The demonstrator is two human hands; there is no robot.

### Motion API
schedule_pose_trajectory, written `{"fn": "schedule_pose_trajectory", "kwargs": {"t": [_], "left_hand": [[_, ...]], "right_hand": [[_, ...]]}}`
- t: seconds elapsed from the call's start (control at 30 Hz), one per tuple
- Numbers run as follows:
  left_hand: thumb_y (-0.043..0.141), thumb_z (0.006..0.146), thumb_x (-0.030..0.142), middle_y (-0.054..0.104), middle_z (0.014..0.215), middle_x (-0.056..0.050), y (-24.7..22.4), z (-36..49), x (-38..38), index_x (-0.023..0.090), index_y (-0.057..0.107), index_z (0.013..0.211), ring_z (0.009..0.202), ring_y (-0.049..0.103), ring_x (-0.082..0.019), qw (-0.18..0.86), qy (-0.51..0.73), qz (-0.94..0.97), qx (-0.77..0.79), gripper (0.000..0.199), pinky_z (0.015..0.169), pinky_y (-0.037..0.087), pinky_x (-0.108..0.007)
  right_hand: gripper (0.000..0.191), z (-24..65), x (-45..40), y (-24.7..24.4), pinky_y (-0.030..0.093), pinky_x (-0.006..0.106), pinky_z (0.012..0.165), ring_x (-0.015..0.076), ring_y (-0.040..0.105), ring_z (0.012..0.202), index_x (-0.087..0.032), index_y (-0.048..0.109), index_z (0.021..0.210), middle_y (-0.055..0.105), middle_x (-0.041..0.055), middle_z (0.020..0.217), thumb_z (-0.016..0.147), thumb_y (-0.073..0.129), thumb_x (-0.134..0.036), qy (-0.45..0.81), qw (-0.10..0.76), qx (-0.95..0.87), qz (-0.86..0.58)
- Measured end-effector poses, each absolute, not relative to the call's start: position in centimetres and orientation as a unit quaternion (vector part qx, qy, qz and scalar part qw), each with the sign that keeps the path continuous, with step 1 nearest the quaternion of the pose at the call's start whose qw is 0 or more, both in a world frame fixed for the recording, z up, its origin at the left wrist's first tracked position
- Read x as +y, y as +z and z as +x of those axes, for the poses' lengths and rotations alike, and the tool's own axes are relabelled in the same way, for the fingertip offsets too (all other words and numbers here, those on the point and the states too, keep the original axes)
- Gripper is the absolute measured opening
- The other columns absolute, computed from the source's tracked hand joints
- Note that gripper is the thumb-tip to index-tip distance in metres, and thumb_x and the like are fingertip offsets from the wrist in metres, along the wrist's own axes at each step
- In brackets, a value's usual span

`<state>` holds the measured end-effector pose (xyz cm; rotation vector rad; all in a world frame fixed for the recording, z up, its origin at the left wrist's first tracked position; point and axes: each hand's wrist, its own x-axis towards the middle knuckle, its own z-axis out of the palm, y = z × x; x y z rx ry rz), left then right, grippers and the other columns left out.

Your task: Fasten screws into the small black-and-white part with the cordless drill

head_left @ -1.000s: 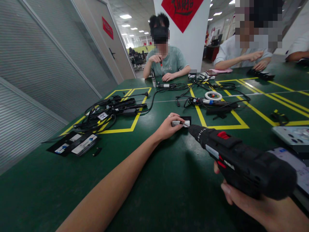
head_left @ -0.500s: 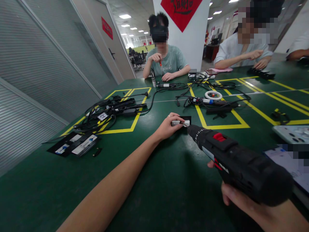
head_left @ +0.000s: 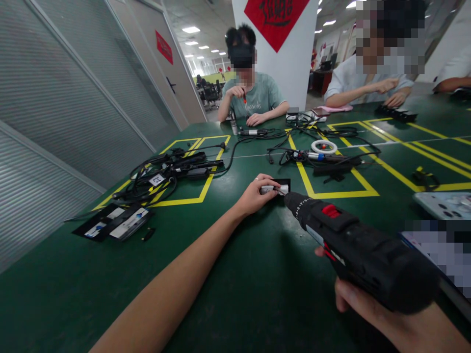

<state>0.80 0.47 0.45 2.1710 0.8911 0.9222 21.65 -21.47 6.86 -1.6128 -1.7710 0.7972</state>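
Observation:
My right hand (head_left: 368,304) is wrapped round the grip of a black and red power drill (head_left: 353,240), which points forward and left. The drill's thin bit reaches a small black piece with a white label (head_left: 283,188) lying on the green table (head_left: 235,255). My left hand (head_left: 257,195) holds that piece from the left, its fingertips closed on it close to the bit. The bit's very tip is too small to make out.
Tangled black cables and devices (head_left: 184,166) lie at the left, labelled cards (head_left: 128,223) nearer. More cables and a white ring (head_left: 324,147) are ahead right. A pale tray (head_left: 445,205) sits at right. A person (head_left: 257,93) sits opposite, another (head_left: 368,83) at far right.
The drill and my right hand have shifted very slightly left in view. My left hand keeps its place on the labelled piece.

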Motion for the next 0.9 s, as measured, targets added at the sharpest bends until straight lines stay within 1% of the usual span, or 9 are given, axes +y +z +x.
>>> {"fn": "schedule_pose_trajectory", "kwargs": {"t": [0.23, 0.4, 0.5, 0.63, 0.7, 0.73, 0.8, 0.83, 0.9], "left_hand": [[0.057, 0.08, 0.028, 0.05, 0.11, -0.007, 0.4, 0.9, 0.5, 0.02, 0.065, 0.1, 0.109, 0.048, -0.019, 0.305, 0.349, 0.817, 0.342, 0.022, 0.1, 0.038, -0.036], [0.058, 0.08, 0.026, 0.051, 0.109, -0.007, 0.5, 0.8, 0.5, 0.02, 0.066, 0.099, 0.109, 0.049, -0.019, 0.304, 0.35, 0.818, 0.34, 0.022, 0.099, 0.038, -0.035], [0.058, 0.08, 0.027, 0.051, 0.11, -0.008, 0.6, 0.8, 0.5, 0.02, 0.066, 0.1, 0.108, 0.049, -0.019, 0.306, 0.348, 0.817, 0.343, 0.022, 0.099, 0.038, -0.036], [0.058, 0.079, 0.027, 0.051, 0.109, -0.007, 0.4, 0.8, 0.5, 0.02, 0.065, 0.099, 0.109, 0.049, -0.019, 0.302, 0.354, 0.817, 0.34, 0.022, 0.1, 0.038, -0.036], [0.058, 0.08, 0.027, 0.051, 0.109, -0.007, 0.4, 0.8, 0.6, 0.02, 0.065, 0.1, 0.109, 0.049, -0.019, 0.3, 0.354, 0.818, 0.339, 0.022, 0.101, 0.037, -0.036], [0.058, 0.08, 0.027, 0.051, 0.11, -0.007, 0.3, 0.8, 0.6, 0.02, 0.065, 0.1, 0.109, 0.049, -0.019, 0.299, 0.353, 0.819, 0.34, 0.023, 0.1, 0.037, -0.036], [0.058, 0.08, 0.028, 0.052, 0.11, -0.007, 0.3, 0.8, 0.7, 0.02, 0.066, 0.1, 0.109, 0.05, -0.019, 0.298, 0.352, 0.821, 0.338, 0.022, 0.1, 0.038, -0.036], [0.058, 0.08, 0.028, 0.052, 0.11, -0.007, 0.4, 0.8, 0.7, 0.02, 0.066, 0.1, 0.109, 0.05, -0.019, 0.298, 0.352, 0.821, 0.336, 0.022, 0.1, 0.038, -0.036], [0.057, 0.08, 0.028, 0.052, 0.111, -0.007, 0.4, 0.7, 0.7, 0.021, 0.065, 0.1, 0.109, 0.05, -0.018, 0.3, 0.352, 0.822, 0.332, 0.023, 0.1, 0.038, -0.036]], "right_hand": [[0.028, 21.4, -21.2, 6.3, 0.054, 0.03, 0.057, 0.0163, 0.061, 0.044, -0.029, 0.06, 0.107, 0.062, -0.0067, 0.051, 0.081, 0.05, -0.028, 0.306, 0.31, -0.662, -0.61], [0.032, 21.8, -21.4, 6.5, 0.055, 0.034, 0.065, 0.0193, 0.064, 0.053, -0.028, 0.059, 0.111, 0.064, -0.0041, 0.056, 0.08, 0.054, -0.03, 0.295, 0.302, -0.663, -0.618], [0.035, 21.8, -21.7, 6.5, 0.055, 0.041, 0.076, 0.0232, 0.067, 0.063, -0.026, 0.06, 0.111, 0.065, -0.001, 0.061, 0.078, 0.055, -0.036, 0.274, 0.297, -0.673, -0.62], [0.04, 21.2, -22.1, 6.3, 0.045, 0.053, 0.092, 0.0282, 0.068, 0.076, -0.024, 0.061, 0.11, 0.067, 0.0028, 0.067, 0.08, 0.047, -0.047, 0.223, 0.315, -0.662, -0.642], [0.039, 21.1, -22.3, 6.3, 0.046, 0.05, 0.093, 0.0291, 0.066, 0.092, -0.024, 0.065, 0.102, 0.07, 0.007, 0.083, 0.08, 0.046, -0.05, 0.214, 0.327, -0.647, -0.655], [0.037, 21.1, -22.3, 6.2, 0.048, 0.047, 0.092, 0.0293, 0.064, 0.098, -0.023, 0.067, 0.094, 0.07, 0.0089, 0.093, 0.079, 0.047, -0.052, 0.215, 0.326, -0.64, -0.662], [0.036, 21.5, -22.5, 6.2, 0.05, 0.045, 0.088, 0.0304, 0.062, 0.101, -0.024, 0.067, 0.074, 0.068, 0.0106, 0.105, 0.077, 0.05, -0.055, 0.224, 0.308, -0.634, -0.673], [0.037, 21.7, -22.5, 6.2, 0.051, 0.046, 0.086, 0.0309, 0.063, 0.099, -0.024, 0.066, 0.069, 0.068, 0.0104, 0.106, 0.076, 0.051, -0.056, 0.227, 0.297, -0.635, -0.676], [0.035, 22.0, -22.5, 6.4, 0.053, 0.044, 0.084, 0.0296, 0.066, 0.092, -0.025, 0.068, 0.069, 0.07, 0.0074, 0.099, 0.075, 0.053, -0.056, 0.221, 0.291, -0.649, -0.667]]}}
